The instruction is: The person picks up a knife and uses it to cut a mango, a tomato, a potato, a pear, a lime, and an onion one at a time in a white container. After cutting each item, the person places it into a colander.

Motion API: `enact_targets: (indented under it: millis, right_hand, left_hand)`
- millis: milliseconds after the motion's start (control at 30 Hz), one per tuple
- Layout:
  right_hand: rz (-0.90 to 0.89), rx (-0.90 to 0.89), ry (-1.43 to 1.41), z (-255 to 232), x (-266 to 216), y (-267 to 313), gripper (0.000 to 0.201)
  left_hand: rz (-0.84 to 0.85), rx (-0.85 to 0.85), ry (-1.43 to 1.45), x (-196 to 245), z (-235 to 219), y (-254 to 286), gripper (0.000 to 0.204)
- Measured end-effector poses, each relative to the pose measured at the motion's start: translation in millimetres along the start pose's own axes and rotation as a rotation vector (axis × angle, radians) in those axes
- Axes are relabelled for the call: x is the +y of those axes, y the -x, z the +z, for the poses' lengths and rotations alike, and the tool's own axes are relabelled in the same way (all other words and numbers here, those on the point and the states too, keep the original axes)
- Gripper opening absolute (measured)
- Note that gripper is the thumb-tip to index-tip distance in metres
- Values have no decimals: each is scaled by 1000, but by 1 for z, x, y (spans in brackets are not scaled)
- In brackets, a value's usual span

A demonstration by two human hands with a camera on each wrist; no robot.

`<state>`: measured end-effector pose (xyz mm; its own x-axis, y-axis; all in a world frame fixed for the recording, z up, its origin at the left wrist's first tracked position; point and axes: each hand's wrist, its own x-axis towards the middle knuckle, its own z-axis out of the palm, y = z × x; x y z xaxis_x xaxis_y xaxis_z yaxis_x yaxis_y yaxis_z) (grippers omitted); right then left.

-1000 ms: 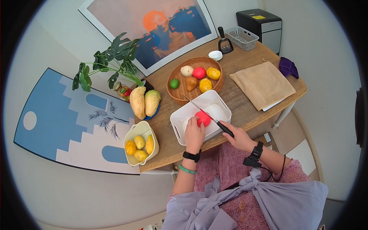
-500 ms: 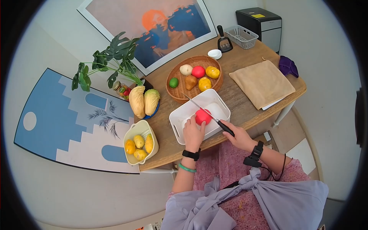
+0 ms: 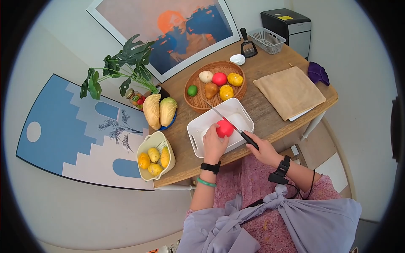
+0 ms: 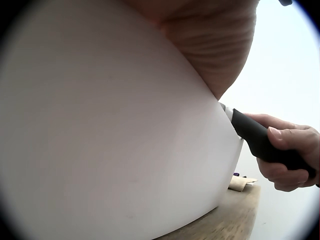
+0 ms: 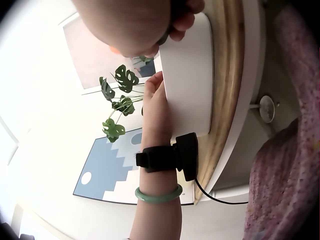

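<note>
Red fruit [image 3: 225,129] in the white basin [image 3: 198,131], probably firm and slippery.
Your left hand [image 3: 214,147] cups its side, half-curled; your right hand [image 3: 267,152] wraps the knife [image 3: 249,139]. Best hold: low, off the blade.

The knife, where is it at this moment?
In the head view, the knife is in the person's right hand, its blade slanting over the white bin beside the red round item, tip toward the wicker tray.
</note>
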<state>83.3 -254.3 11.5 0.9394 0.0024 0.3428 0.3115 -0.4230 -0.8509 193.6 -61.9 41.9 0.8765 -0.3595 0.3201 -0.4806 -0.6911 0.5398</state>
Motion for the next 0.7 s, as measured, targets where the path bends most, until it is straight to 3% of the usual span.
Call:
enact_targets:
  millis: [100,300,367,467,700]
  right_hand:
    - [14,21,-26,2,-1,1,48]
    - [16,50,-73,1,-2,1,48]
    - [6,48,-31,1,-1,1,48]
    - [17,26,-21,-1,-1,1,49]
    - [20,14,-15,-2,-4,2,50]
  left_hand:
    - [-16,23,-94,4,0,1,51]
    - [174,166,-121,-5,12,-5,55]
    - [79,44,-36,-7,13,-9,56]
    - [3,1,-86,1,9,-10,56]
    - [-103,91,-213,11,16,-11,56]
